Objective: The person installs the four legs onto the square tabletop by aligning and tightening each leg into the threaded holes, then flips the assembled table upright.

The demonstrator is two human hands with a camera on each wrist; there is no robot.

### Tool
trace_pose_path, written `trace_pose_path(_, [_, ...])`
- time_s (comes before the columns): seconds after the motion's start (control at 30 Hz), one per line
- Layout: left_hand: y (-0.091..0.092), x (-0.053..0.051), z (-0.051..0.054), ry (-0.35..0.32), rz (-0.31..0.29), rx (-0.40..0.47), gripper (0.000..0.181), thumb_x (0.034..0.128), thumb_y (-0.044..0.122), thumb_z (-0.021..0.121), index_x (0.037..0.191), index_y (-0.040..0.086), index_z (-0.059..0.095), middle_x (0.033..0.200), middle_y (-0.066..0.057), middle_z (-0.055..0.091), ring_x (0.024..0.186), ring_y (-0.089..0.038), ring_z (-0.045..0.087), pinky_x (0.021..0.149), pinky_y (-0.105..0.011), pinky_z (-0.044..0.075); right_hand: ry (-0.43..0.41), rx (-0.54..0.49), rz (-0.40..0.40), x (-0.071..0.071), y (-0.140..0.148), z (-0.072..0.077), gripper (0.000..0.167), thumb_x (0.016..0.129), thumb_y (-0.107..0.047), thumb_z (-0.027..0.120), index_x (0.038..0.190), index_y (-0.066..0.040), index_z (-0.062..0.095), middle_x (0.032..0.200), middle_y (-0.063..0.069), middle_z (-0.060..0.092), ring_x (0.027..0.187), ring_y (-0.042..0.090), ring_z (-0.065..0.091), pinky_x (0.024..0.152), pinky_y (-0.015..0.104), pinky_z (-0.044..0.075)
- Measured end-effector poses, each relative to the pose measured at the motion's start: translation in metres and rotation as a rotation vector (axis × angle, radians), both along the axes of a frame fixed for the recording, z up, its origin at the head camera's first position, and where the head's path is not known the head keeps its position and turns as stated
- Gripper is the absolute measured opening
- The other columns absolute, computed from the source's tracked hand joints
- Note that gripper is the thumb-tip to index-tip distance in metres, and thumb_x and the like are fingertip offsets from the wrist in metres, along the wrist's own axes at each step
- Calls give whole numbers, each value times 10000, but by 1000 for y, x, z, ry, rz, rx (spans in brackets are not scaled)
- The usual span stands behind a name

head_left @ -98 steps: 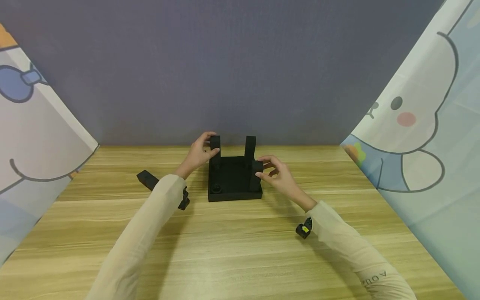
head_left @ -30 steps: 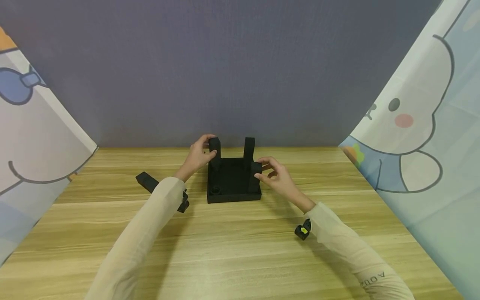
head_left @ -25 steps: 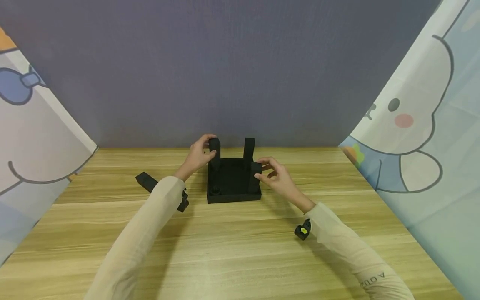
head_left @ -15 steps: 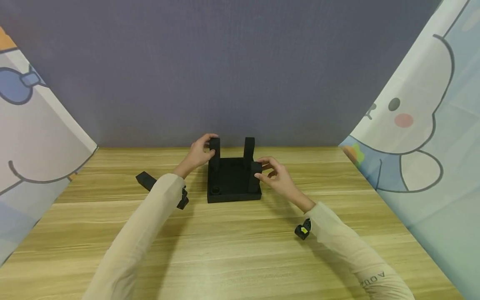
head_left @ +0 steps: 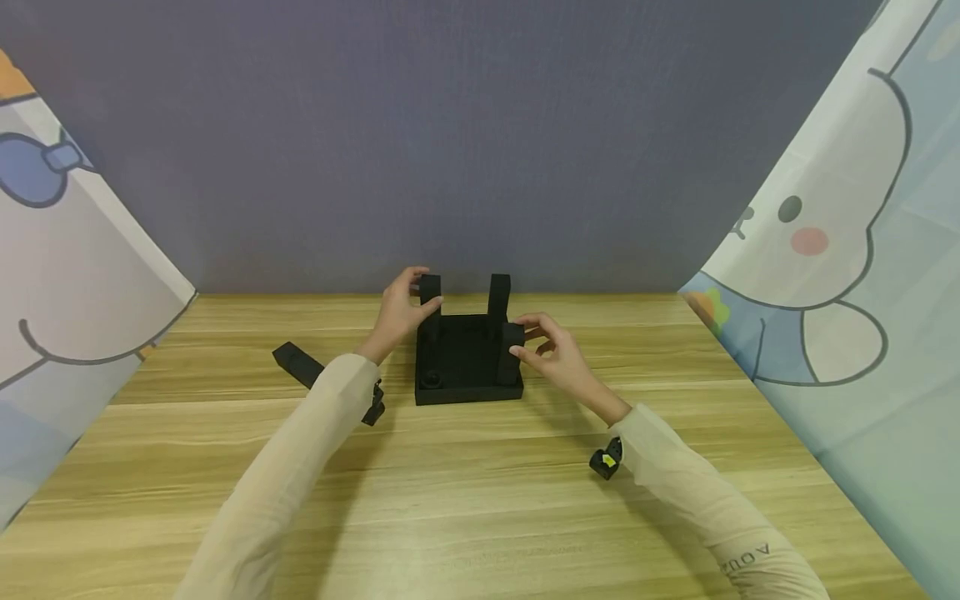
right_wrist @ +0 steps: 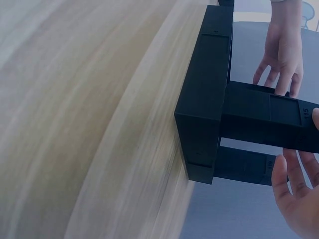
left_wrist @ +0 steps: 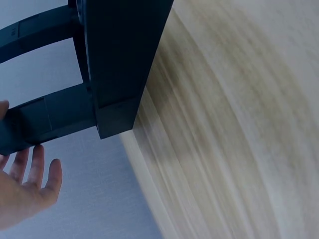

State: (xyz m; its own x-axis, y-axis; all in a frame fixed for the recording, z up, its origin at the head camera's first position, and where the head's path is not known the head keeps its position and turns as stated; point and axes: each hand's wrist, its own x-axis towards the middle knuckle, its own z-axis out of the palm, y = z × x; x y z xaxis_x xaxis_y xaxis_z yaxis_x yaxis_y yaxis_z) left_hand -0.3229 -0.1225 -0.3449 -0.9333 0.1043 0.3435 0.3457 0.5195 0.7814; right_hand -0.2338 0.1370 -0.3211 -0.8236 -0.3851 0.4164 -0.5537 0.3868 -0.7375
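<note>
A black square base [head_left: 463, 393] rests on the wooden table with three upright black posts on it. My left hand [head_left: 399, 312] holds the back-left post [head_left: 431, 288] near its top between thumb and fingers; the left wrist view shows fingers [left_wrist: 36, 167] along that post [left_wrist: 55, 113]. My right hand [head_left: 562, 357] pinches the front-right post [head_left: 512, 354], which the right wrist view shows as a post [right_wrist: 249, 112] rising from the base [right_wrist: 202, 99]. The back-right post [head_left: 498, 297] stands untouched. At the base's front-left corner is a round fitting [head_left: 432, 380].
Another black post [head_left: 296, 362] lies on the table [head_left: 465, 500] at the left, partly hidden by my left sleeve [head_left: 300, 467]. A grey panel [head_left: 450, 150] stands behind the table. Printed cloths hang at the left [head_left: 82, 267] and right [head_left: 847, 250].
My left hand has shifted slightly on the back-left post, its thumb now further across the front. My left forearm has moved a little to the right. The right hand holds its place.
</note>
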Motion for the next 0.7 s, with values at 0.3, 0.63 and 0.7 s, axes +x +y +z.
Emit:
trace_pose_path(0.3, [-1,-2,1,15,-32,-41,516,854,145,634,1317,55,424,1262,-188,493,1032,-348,557,833,-466,484,0,1,-4,0,1,1,375,826,2,643,1167,83,511,1154,233,553,961,373,568,675,426,481])
trace_pose_path(0.63, [-6,-1,8,-77,-103,-81,563,881,146,578,1391,84,347,1376,-197,395,1131,-379,498,885,-510,446,-5,-7,-2,0,1,0,378,827,-1,642,1169,86,508,1161,228,546,964,370,562,679,409,477])
trace_pose_path(0.7, [-6,0,6,-71,-92,-70,572,880,157,589,1392,87,344,1388,-189,387,1132,-378,497,893,-510,442,-4,-3,-3,1,1,0,374,826,-3,644,1168,74,513,1162,228,548,964,371,564,681,414,479])
